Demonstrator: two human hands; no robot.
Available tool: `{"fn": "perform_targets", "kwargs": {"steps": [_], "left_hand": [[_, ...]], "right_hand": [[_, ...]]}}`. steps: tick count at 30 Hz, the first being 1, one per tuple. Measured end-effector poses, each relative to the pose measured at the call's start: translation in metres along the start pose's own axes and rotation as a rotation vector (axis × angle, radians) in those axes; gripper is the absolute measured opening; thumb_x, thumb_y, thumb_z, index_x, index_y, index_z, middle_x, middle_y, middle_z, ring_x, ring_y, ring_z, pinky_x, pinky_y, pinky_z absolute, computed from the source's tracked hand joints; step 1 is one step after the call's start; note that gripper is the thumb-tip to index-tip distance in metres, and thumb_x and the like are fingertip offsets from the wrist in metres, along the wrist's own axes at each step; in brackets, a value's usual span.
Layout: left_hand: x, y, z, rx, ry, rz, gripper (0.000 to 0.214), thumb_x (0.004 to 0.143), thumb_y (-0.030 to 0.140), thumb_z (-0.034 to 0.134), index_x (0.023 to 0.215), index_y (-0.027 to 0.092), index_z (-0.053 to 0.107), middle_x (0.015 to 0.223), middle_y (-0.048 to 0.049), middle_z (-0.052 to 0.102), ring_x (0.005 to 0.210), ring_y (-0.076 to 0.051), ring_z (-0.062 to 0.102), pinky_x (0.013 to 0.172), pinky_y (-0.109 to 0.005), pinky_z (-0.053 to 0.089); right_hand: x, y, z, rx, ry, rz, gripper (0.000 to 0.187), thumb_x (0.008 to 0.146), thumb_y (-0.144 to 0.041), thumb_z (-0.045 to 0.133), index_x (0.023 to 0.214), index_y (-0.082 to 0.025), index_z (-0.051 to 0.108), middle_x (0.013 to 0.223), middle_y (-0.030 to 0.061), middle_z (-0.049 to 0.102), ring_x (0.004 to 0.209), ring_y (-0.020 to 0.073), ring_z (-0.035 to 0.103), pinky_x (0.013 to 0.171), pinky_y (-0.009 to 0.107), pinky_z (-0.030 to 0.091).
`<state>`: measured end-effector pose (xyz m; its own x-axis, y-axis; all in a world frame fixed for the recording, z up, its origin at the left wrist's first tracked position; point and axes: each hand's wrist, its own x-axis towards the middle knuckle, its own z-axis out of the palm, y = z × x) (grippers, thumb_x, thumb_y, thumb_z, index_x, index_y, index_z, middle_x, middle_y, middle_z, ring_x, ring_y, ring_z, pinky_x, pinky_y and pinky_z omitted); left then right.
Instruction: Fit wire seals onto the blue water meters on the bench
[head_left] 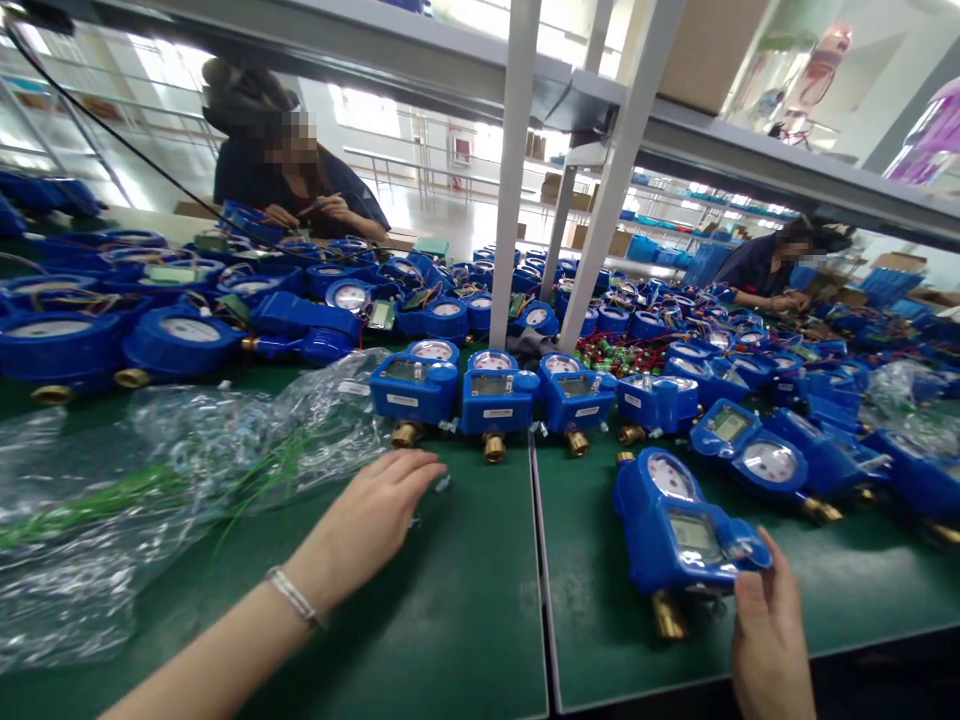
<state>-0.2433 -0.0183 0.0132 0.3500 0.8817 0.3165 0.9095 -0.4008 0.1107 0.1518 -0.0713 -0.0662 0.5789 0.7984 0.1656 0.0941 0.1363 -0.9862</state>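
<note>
My left hand (379,515) reaches forward over the green table (465,600), fingers stretched out flat, empty, close to a small screw-like part (442,484) and the brass fitting of a blue water meter (415,388). My right hand (766,620) grips the near right corner of another blue water meter (679,530) that lies on the table with its display facing up. A row of blue meters (574,390) stands behind both hands.
Clear crumpled plastic bags (150,480) with green wires cover the left of the table. Several blue meters fill the back and right. White frame posts (514,170) rise mid-table. Two other people (292,175) work at the far side.
</note>
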Motion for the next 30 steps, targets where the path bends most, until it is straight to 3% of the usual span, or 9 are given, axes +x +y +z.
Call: {"fn": "perform_targets", "kwargs": {"steps": [3, 7, 12, 16, 19, 22, 24, 27, 30], "left_hand": [[-0.003, -0.055, 0.005, 0.167, -0.075, 0.109, 0.037, 0.088, 0.023, 0.041, 0.122, 0.024, 0.056, 0.125, -0.0070, 0.057, 0.121, -0.028, 0.046, 0.103, -0.050, 0.030], [-0.005, -0.072, 0.007, 0.220, -0.109, 0.133, 0.026, 0.090, 0.029, 0.043, 0.098, 0.024, 0.066, 0.105, -0.0065, 0.065, 0.108, -0.026, 0.054, 0.105, -0.052, 0.022], [-0.005, -0.048, -0.008, 0.250, -0.060, 0.099, 0.027, 0.091, 0.036, 0.041, 0.095, 0.029, 0.067, 0.107, -0.0020, 0.063, 0.109, -0.025, 0.053, 0.100, -0.056, 0.024], [-0.003, -0.010, -0.030, 0.176, -0.028, 0.071, 0.030, 0.092, 0.037, 0.039, 0.099, 0.026, 0.067, 0.095, 0.0030, 0.066, 0.097, -0.016, 0.057, 0.102, -0.046, 0.028], [0.003, 0.021, -0.038, -0.042, -0.059, 0.036, 0.034, 0.092, 0.040, 0.040, 0.107, 0.021, 0.064, 0.097, 0.0013, 0.064, 0.089, -0.013, 0.058, 0.090, -0.029, 0.042], [0.015, 0.049, -0.030, -0.216, -0.038, 0.083, 0.031, 0.091, 0.040, 0.045, 0.107, 0.022, 0.064, 0.096, 0.0007, 0.063, 0.085, -0.011, 0.059, 0.077, -0.020, 0.046], [0.024, 0.066, -0.020, -0.286, -0.040, 0.193, 0.027, 0.089, 0.038, 0.049, 0.105, 0.023, 0.065, 0.093, 0.0012, 0.062, 0.082, -0.010, 0.059, 0.074, -0.018, 0.045], [0.035, 0.087, -0.008, -0.381, -0.058, 0.350, 0.023, 0.087, 0.032, 0.053, 0.106, 0.025, 0.065, 0.091, 0.0012, 0.061, 0.082, -0.009, 0.058, 0.073, -0.016, 0.045], [0.037, 0.095, 0.002, -0.429, -0.056, 0.457, 0.026, 0.087, 0.025, 0.052, 0.109, 0.032, 0.064, 0.087, 0.0032, 0.063, 0.078, -0.008, 0.056, 0.069, -0.015, 0.044]], "right_hand": [[-0.006, -0.008, -0.001, -0.016, 0.058, -0.079, 0.079, 0.078, -0.057, 0.057, 0.140, -0.019, 0.025, 0.139, 0.0152, 0.034, 0.128, 0.0331, 0.033, 0.106, 0.057, 0.020], [-0.011, -0.006, -0.008, -0.090, 0.114, -0.152, 0.083, 0.075, -0.058, 0.060, 0.140, -0.018, 0.027, 0.141, 0.0155, 0.033, 0.129, 0.0337, 0.032, 0.106, 0.056, 0.023], [-0.012, 0.002, -0.016, -0.168, 0.134, -0.053, 0.077, 0.078, -0.061, 0.053, 0.139, -0.019, 0.031, 0.139, 0.0135, 0.035, 0.126, 0.0334, 0.037, 0.106, 0.054, 0.025], [-0.012, 0.002, -0.018, -0.262, 0.126, -0.033, 0.069, 0.086, -0.059, 0.042, 0.140, -0.019, 0.029, 0.140, 0.0122, 0.036, 0.129, 0.0315, 0.033, 0.108, 0.053, 0.021], [-0.018, -0.008, -0.014, -0.427, 0.221, -0.219, 0.071, 0.086, -0.055, 0.044, 0.140, -0.012, 0.029, 0.144, 0.0166, 0.028, 0.134, 0.0324, 0.023, 0.109, 0.055, 0.018], [-0.036, -0.031, -0.001, -0.485, 0.310, -0.550, 0.062, 0.087, -0.042, 0.050, 0.137, -0.009, 0.035, 0.140, 0.0193, 0.034, 0.131, 0.0311, 0.029, 0.106, 0.053, 0.026], [-0.050, -0.050, 0.014, -0.396, 0.046, -0.607, 0.042, 0.092, -0.030, 0.042, 0.132, -0.019, 0.042, 0.133, 0.0122, 0.045, 0.124, 0.0248, 0.042, 0.102, 0.047, 0.034], [-0.064, -0.074, 0.040, -0.258, -0.423, -0.421, 0.038, 0.093, -0.025, 0.040, 0.131, -0.027, 0.044, 0.135, 0.0043, 0.045, 0.124, 0.0183, 0.042, 0.105, 0.038, 0.036], [-0.065, -0.085, 0.057, -0.047, -0.625, -0.196, 0.033, 0.091, -0.025, 0.046, 0.123, -0.026, 0.053, 0.114, 0.0035, 0.059, 0.105, 0.0158, 0.056, 0.093, 0.031, 0.046]]}}
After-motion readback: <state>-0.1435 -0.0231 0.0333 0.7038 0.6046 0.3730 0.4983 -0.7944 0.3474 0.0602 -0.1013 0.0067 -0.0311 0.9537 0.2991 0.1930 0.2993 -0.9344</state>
